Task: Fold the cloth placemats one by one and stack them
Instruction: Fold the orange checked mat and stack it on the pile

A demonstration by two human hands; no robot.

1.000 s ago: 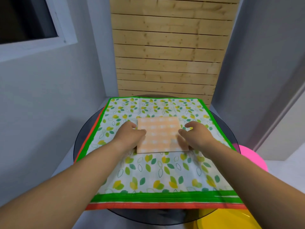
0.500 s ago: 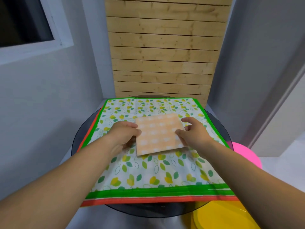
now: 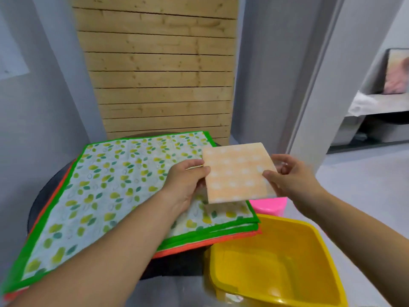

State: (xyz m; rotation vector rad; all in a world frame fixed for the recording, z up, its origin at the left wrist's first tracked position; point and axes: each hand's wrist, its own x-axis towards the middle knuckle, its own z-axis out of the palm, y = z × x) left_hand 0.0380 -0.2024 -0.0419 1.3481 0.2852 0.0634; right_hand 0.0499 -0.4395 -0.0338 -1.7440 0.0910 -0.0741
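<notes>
So I pinch the folded orange placemat (image 3: 238,171) by its edges, left hand (image 3: 186,185) at nine o'clock, right hand (image 3: 292,178) at three. I hold it flat above the leaf-print pile (image 3: 110,185) so the fold keeps, probably bound for the yellow tub (image 3: 287,258) at five.

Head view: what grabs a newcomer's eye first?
The folded orange checked placemat, gripped at its side edges by the left hand and the right hand, is held up over the right side of the table. Under it a big leaf-print placemat with a green border tops a flat stack on the dark round table. A bright yellow tub sits at lower right, beside the table.
</notes>
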